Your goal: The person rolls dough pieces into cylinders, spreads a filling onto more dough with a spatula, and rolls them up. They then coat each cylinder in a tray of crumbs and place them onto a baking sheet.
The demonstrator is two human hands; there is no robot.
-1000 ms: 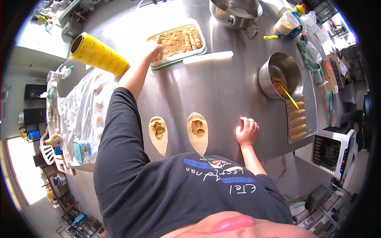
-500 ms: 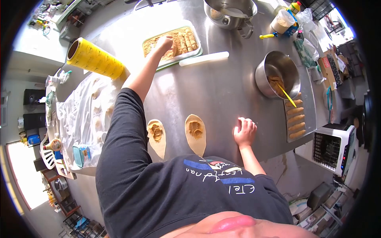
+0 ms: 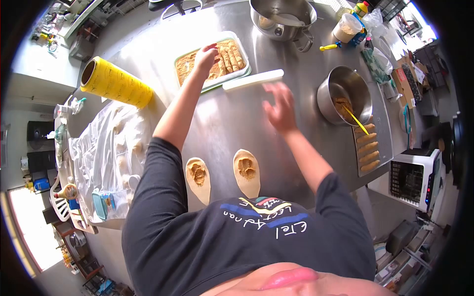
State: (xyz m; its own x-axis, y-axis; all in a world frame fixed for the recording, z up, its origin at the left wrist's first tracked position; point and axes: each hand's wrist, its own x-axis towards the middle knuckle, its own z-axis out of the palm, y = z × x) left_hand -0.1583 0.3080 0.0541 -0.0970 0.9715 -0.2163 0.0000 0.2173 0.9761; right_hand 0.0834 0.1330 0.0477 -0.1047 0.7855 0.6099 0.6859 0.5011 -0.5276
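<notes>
Two ovals of rolled dough [image 3: 198, 183] are seen in the head view, laid side by side on the steel tabletop [image 3: 222, 123] just in front of the person; each is topped with a patch of brown filling [image 3: 246, 167]. The left hand [image 3: 205, 59] is held over a rectangular container [image 3: 232, 75], beside the coated rolls [image 3: 236, 53] that are lined up at its right end; the rest of it is filled with tan crumbs [image 3: 184, 64]. The fingers of that hand are bent, and whether anything is pinched between them cannot be told. The right hand [image 3: 281, 108] is blurred and is raised near the end of a white rolling pin [image 3: 253, 80], its fingers spread loosely and the thumb set apart; nothing is seen to be gripped by it.

To the right, a steel bowl [image 3: 323, 98] is seen holding more brown mixture and a yellow-handled utensil [image 3: 356, 122]. Beside it, a row of shaped rolls [image 3: 368, 147] is set out on a flat tray [image 3: 385, 143]. On the left, a yellow roll of wrap [image 3: 116, 82] is laid near a clear plastic sheet [image 3: 101, 143]. A large handled steel pot [image 3: 295, 32] is placed at the far side.
</notes>
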